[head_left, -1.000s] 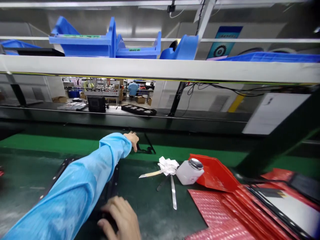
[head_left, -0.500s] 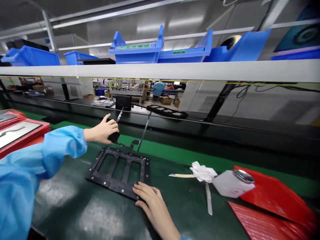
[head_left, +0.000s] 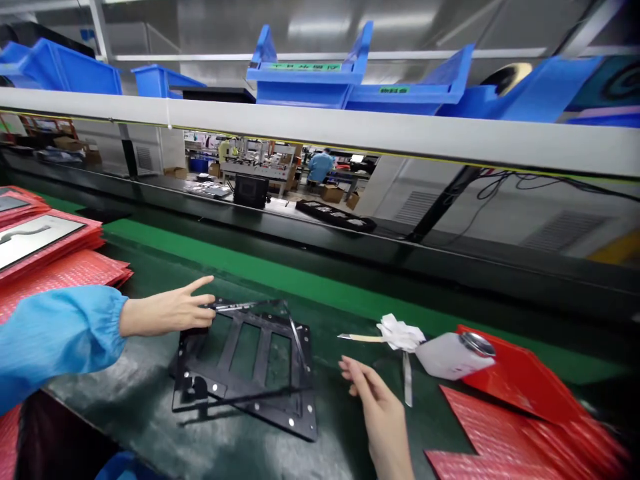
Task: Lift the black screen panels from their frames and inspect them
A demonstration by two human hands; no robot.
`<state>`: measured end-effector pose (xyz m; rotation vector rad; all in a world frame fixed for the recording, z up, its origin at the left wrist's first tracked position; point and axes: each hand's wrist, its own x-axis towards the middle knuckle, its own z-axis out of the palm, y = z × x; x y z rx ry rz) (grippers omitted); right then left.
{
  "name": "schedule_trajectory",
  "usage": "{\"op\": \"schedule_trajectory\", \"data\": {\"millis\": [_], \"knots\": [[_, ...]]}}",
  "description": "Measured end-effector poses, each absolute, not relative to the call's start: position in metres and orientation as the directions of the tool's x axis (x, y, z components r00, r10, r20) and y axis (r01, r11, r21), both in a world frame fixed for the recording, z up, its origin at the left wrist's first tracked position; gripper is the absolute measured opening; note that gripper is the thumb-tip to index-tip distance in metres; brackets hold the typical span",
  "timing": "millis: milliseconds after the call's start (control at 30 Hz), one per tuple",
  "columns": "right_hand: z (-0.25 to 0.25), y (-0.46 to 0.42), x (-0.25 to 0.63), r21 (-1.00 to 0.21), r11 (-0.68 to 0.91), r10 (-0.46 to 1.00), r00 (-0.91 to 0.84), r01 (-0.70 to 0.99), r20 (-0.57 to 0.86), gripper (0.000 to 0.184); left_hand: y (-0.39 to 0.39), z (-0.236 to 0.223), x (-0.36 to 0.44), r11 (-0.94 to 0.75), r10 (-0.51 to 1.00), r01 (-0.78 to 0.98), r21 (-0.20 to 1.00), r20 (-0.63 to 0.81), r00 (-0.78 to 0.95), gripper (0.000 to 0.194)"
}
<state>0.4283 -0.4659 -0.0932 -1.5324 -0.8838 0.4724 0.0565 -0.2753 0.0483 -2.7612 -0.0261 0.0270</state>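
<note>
A black plastic frame [head_left: 240, 383] with several rectangular openings lies flat on the dark green bench. A thin black bent strip [head_left: 295, 333] lies over the frame's top and right side. My left hand [head_left: 173, 311], in a blue sleeve, pinches the left end of that strip at the frame's upper left corner, with the index finger pointing out. My right hand [head_left: 375, 400] hovers just right of the frame with its fingers apart and nothing in it.
A white bottle with a metal cap [head_left: 453, 357], a crumpled white wipe [head_left: 400, 333] and flat metal tools [head_left: 407, 380] lie right of the frame. Red trays [head_left: 505, 393] are stacked at right, more red trays [head_left: 45, 240] at left. Blue bins [head_left: 310, 83] sit on the shelf above.
My left hand brought the thin strip down from upright and laid it over the frame. My right hand lifted off the frame's lower edge and moved right. The view dropped and shifted left.
</note>
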Motion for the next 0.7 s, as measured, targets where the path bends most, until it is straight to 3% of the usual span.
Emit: {"op": "schedule_trajectory", "data": {"millis": [100,200,700], "knots": [[-0.104,-0.464,0.438,-0.982,0.024,0.674,0.723,0.186,0.153,0.046,-0.270,0.040,0.073,-0.899,-0.060,-0.050,-0.435,0.010,0.998,0.024],[-0.106,-0.466,0.438,-0.978,0.008,0.704,0.693,0.207,0.152,0.045,-0.257,0.031,0.090,-0.882,-0.108,-0.091,-0.463,0.010,0.994,0.021],[-0.103,-0.465,0.436,-0.959,-0.075,0.768,0.629,0.273,0.119,0.045,-0.215,0.003,0.118,-0.924,-0.190,-0.188,-0.334,-0.026,0.981,0.035]]}}
